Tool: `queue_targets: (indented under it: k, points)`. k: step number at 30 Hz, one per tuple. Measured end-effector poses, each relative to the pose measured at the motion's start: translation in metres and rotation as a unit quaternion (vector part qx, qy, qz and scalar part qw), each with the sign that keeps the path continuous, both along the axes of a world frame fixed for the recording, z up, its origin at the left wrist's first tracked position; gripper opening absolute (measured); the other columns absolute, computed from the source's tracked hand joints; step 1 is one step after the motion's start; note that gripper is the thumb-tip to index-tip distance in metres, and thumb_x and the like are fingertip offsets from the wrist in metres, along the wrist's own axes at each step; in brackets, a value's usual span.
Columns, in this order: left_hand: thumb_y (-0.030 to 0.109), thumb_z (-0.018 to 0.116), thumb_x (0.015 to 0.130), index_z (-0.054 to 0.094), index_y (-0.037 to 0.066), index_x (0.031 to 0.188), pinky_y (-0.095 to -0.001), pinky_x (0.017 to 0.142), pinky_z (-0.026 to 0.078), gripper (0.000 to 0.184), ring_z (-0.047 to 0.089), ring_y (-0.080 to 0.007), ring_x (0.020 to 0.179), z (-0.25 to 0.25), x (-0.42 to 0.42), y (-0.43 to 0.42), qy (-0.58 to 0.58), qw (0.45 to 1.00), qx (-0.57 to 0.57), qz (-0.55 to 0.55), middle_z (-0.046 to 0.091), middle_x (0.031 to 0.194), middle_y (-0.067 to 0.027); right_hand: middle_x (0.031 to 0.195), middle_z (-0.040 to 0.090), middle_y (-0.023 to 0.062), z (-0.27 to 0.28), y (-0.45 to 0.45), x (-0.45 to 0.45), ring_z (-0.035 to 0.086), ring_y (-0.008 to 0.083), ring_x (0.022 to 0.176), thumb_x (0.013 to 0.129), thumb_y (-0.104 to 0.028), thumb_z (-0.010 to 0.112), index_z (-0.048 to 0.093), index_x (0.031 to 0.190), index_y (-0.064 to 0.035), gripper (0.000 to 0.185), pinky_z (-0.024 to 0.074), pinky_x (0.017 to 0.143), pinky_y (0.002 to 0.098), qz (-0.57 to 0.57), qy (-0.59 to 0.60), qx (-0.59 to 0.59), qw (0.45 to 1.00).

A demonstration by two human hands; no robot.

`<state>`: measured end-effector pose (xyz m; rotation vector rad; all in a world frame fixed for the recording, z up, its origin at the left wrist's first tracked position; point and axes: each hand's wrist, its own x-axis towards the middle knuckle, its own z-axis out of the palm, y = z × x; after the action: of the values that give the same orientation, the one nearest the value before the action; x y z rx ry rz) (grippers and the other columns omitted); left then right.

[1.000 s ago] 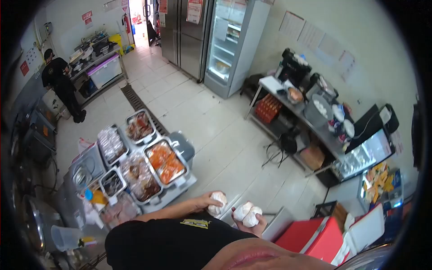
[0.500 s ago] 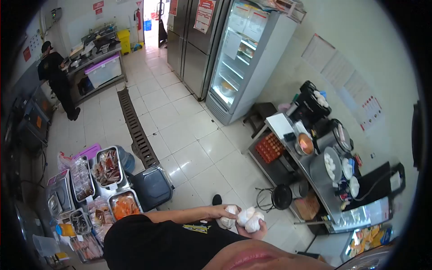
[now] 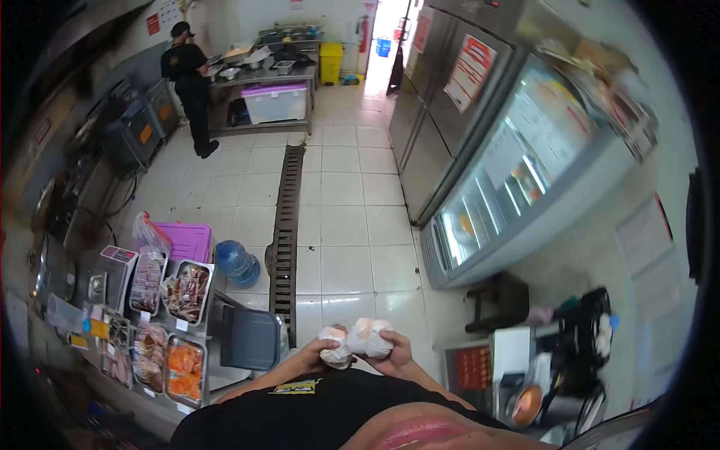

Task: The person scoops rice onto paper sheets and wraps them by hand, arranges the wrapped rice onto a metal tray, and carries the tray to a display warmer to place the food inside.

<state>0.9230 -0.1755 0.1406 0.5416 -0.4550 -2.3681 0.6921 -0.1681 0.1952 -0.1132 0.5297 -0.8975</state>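
In front of my chest, my left hand (image 3: 312, 355) is wrapped round a white wrapped bundle (image 3: 337, 352) with a pale orange patch on top. My right hand (image 3: 399, 352) grips another side: a larger white wrapped bundle (image 3: 366, 343), perhaps two pressed together, also with pale orange showing. The bundles touch or nearly touch between my hands. What is inside the wrapping cannot be made out.
Left is a table with metal trays of meat (image 3: 186, 292) and orange food (image 3: 184, 366). A dark bin (image 3: 251, 339), blue water jug (image 3: 238, 264) and floor drain (image 3: 285, 225) lie ahead. A fridge (image 3: 517, 165) and counter stand right. A co-worker (image 3: 187, 82) stands far left.
My view has swung to the right, so the trays and fridge sit differently in it. Both hands still hold the white bundles, now raised side by side in front of my chest.
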Motion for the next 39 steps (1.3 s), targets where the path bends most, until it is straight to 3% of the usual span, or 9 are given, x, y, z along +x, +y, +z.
queue_targets:
  k: [3, 4, 5, 14, 19, 23, 27, 34, 39]
  points:
    - [0.018, 0.078, 0.081, 0.053, 0.007, 0.129, -0.0427, 0.083, 0.059, 0.055, 0.070, -0.0272, 0.097, -0.018, 0.001, -0.085, 0.011, 0.999, 0.001, 0.037, 0.067, 0.107, -0.0121, 0.137, 0.059, 0.0193, -0.030, -0.100, -0.012, 0.056, 0.0374, 0.129, 0.086, -0.025, 0.068, 0.050, 0.141, -0.0009, 0.063, 0.0443, 0.110, 0.0528, 0.057, 0.023, 0.001, 0.998]
    - [0.015, 0.079, 0.081, 0.055, 0.006, 0.128, -0.0414, 0.085, 0.058, 0.054, 0.069, -0.0258, 0.099, -0.021, 0.000, -0.113, -0.065, 0.995, -0.051, 0.060, 0.068, 0.107, -0.0113, 0.135, 0.061, 0.0180, -0.032, -0.128, -0.014, 0.057, 0.0365, 0.127, 0.087, -0.025, 0.067, 0.051, 0.140, -0.0009, 0.060, 0.0448, 0.109, 0.0525, 0.074, 0.026, -0.010, 0.997]
    - [0.013, 0.079, 0.080, 0.056, 0.006, 0.128, -0.0401, 0.087, 0.058, 0.054, 0.069, -0.0243, 0.101, -0.019, -0.003, -0.150, -0.139, 0.981, -0.109, 0.083, 0.068, 0.107, -0.0105, 0.135, 0.061, 0.0180, -0.029, -0.165, -0.018, 0.057, 0.0365, 0.127, 0.087, -0.025, 0.067, 0.051, 0.140, -0.0009, 0.060, 0.0448, 0.109, 0.0525, 0.081, 0.026, -0.012, 0.996]
    - [0.009, 0.081, 0.080, 0.061, 0.007, 0.127, -0.0344, 0.090, 0.055, 0.051, 0.066, -0.0178, 0.104, 0.010, -0.087, -0.443, -0.183, 0.969, -0.167, 0.023, 0.067, 0.111, -0.0059, 0.133, 0.060, 0.0166, 0.034, -0.412, -0.080, 0.056, 0.0355, 0.128, 0.086, -0.022, 0.065, 0.052, 0.138, -0.0036, 0.056, 0.0420, 0.112, 0.0545, -0.006, 0.106, -0.003, 0.994]
    - [0.009, 0.080, 0.082, 0.061, 0.006, 0.127, -0.0337, 0.090, 0.054, 0.048, 0.065, -0.0166, 0.103, -0.005, -0.119, -0.597, -0.181, 0.977, -0.109, 0.011, 0.066, 0.111, -0.0045, 0.137, 0.057, 0.0163, -0.009, -0.569, -0.106, 0.054, 0.0393, 0.129, 0.085, -0.033, 0.063, 0.050, 0.141, -0.0084, 0.063, 0.0413, 0.109, 0.0603, 0.006, 0.060, 0.037, 0.998]
    - [0.010, 0.079, 0.083, 0.061, 0.006, 0.126, -0.0328, 0.090, 0.053, 0.046, 0.063, -0.0158, 0.104, 0.010, -0.117, -0.731, -0.270, 0.949, -0.164, -0.012, 0.065, 0.111, -0.0044, 0.144, 0.052, 0.0191, -0.025, -0.709, -0.121, 0.050, 0.0428, 0.134, 0.083, -0.034, 0.065, 0.048, 0.142, -0.0071, 0.066, 0.0389, 0.111, 0.0650, 0.076, 0.032, 0.001, 0.997]
    - [0.007, 0.079, 0.085, 0.060, 0.007, 0.124, -0.0306, 0.087, 0.054, 0.043, 0.063, -0.0148, 0.100, 0.078, -0.104, -0.836, -0.351, 0.921, -0.147, 0.080, 0.065, 0.106, -0.0043, 0.146, 0.051, 0.0198, 0.012, -0.857, -0.107, 0.046, 0.0459, 0.138, 0.086, -0.029, 0.064, 0.046, 0.145, -0.0096, 0.065, 0.0344, 0.114, 0.0694, 0.147, -0.063, 0.039, 0.986]
    - [0.004, 0.075, 0.087, 0.047, 0.006, 0.131, -0.0324, 0.089, 0.053, 0.053, 0.063, -0.0178, 0.103, 0.078, -0.074, -0.996, -0.300, 0.917, -0.090, 0.246, 0.063, 0.110, -0.0081, 0.147, 0.052, 0.0193, -0.010, -1.082, -0.047, 0.043, 0.0487, 0.140, 0.078, -0.031, 0.067, 0.052, 0.141, -0.0121, 0.068, 0.0191, 0.116, 0.0775, 0.265, -0.233, 0.021, 0.935]
    - [0.007, 0.075, 0.086, 0.048, 0.006, 0.134, -0.0318, 0.093, 0.050, 0.055, 0.060, -0.0183, 0.108, 0.063, -0.036, -1.149, -0.319, 0.921, -0.071, 0.210, 0.060, 0.114, -0.0079, 0.143, 0.054, 0.0193, -0.058, -1.234, -0.014, 0.047, 0.0455, 0.137, 0.074, -0.031, 0.066, 0.051, 0.140, -0.0088, 0.072, 0.0267, 0.116, 0.0718, 0.249, -0.223, 0.031, 0.942]
